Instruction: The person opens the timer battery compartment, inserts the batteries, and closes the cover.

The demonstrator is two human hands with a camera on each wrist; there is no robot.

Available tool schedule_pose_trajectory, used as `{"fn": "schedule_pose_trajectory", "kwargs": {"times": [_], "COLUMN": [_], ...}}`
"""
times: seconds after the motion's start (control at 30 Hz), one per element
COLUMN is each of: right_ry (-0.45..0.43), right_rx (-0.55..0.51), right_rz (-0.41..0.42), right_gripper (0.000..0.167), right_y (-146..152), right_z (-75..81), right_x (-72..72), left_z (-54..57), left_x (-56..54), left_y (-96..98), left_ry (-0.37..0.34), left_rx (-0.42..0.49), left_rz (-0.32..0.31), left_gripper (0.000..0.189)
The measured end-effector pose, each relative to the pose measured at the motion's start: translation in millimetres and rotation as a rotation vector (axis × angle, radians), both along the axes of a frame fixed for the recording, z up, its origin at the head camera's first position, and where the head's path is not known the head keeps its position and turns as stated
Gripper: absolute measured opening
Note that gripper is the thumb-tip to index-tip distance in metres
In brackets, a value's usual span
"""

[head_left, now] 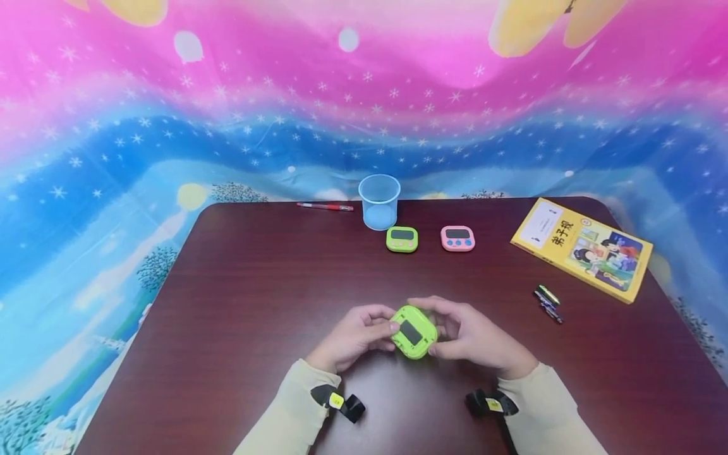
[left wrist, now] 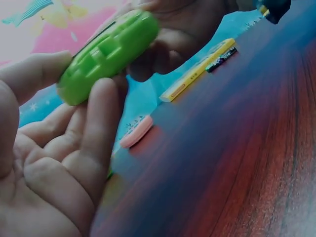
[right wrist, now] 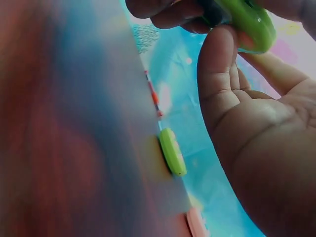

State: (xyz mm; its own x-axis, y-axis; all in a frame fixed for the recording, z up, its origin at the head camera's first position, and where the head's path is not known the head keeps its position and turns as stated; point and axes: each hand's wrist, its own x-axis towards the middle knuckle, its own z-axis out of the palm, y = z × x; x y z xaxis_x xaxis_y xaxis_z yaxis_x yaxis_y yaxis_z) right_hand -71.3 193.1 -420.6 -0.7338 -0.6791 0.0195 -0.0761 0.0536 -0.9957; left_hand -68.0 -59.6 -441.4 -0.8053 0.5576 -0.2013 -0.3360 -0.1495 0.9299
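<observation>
Both hands hold a green digital timer (head_left: 414, 332) above the near middle of the table. A dark rectangular panel shows on the face turned up toward the head view. My left hand (head_left: 359, 335) pinches its left edge, the thumb lying on the face by the dark panel. On the opposite edge, my right hand (head_left: 474, 332) grips it between thumb and fingers. The left wrist view shows the side of the green timer (left wrist: 108, 54) with raised and notched parts. In the right wrist view, only part of the timer (right wrist: 254, 27) shows above the thumb.
Toward the back stand a blue cup (head_left: 380, 212), another green timer (head_left: 402, 239) and a pink timer (head_left: 457, 238). A red pen (head_left: 325, 206) lies at the back edge. To the right are a yellow book (head_left: 586, 249) and small dark and green cylinders (head_left: 548, 303).
</observation>
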Motion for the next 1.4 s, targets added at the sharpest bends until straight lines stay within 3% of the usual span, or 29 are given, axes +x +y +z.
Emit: {"fn": "schedule_pose_trajectory", "kwargs": {"times": [0.1,0.23,0.37,0.5,0.73,1.03,1.27,1.4], "right_ry": [-0.023,-0.021,-0.008,0.003,-0.017,-0.053,-0.036,-0.017], "right_rx": [-0.072,-0.122,-0.096,-0.111,-0.161,-0.128,-0.119,-0.046], "right_rz": [-0.063,-0.21,-0.387,-0.501,-0.571,-0.632,-0.64,-0.605], "right_gripper": [0.069,0.063,0.05,0.043,0.04,0.036,0.033,0.033], "right_y": [-7,-20,-31,-38,-43,-42,-44,-44], "right_z": [1.3,1.4,-4.1,-13.3,-30.0,-50.2,-52.3,-50.3], "right_x": [-4.3,-6.2,-4.8,-4.6,-4.9,-0.2,2.2,3.6], "left_z": [-1.2,-2.3,-2.4,-3.8,-13.6,-30.1,-33.6,-34.2], "left_x": [-0.8,-1.9,-4.2,-6.9,-10.8,-9.5,-6.2,-4.2], "left_y": [-1.0,-0.2,3.3,6.8,9.0,10.3,12.1,12.7], "left_ry": [-0.012,-0.021,-0.032,-0.044,-0.012,0.053,0.075,0.106], "left_rx": [0.075,0.148,0.164,0.143,0.062,-0.055,-0.075,-0.103], "left_rz": [0.064,0.144,0.218,0.264,0.262,0.232,0.221,0.192], "left_gripper": [0.031,0.025,0.023,0.022,0.026,0.031,0.032,0.034]}}
